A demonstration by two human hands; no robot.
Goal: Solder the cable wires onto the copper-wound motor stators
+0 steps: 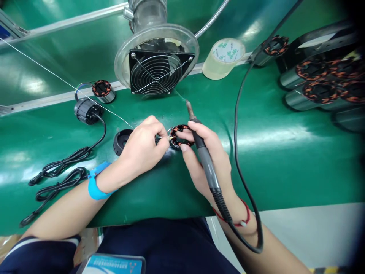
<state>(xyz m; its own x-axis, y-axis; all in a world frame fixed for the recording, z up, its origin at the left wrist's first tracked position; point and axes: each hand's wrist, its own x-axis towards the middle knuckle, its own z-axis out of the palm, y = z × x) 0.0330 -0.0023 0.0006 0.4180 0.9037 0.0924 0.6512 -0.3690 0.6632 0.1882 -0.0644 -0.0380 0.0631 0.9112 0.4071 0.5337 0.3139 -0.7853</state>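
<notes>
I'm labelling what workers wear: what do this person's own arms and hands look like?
Both the left hand and right hand are ungloved. The left wrist wears a bright blue, wide strap; the right, a thin red cord bracelet with a pale bead. A dark navy fabric sleeve with white striping covers the upper left arm.

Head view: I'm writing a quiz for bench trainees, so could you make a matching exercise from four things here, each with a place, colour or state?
Things:
1. Soldering iron
2. Tape roll
3. Fan
4. Wide wristband

Descriptions:
A. Bright blue
B. Square, with a black frame
C. Held in the right hand
D. Pale yellow side

Right pairs: 1-C, 2-D, 3-B, 4-A
</notes>
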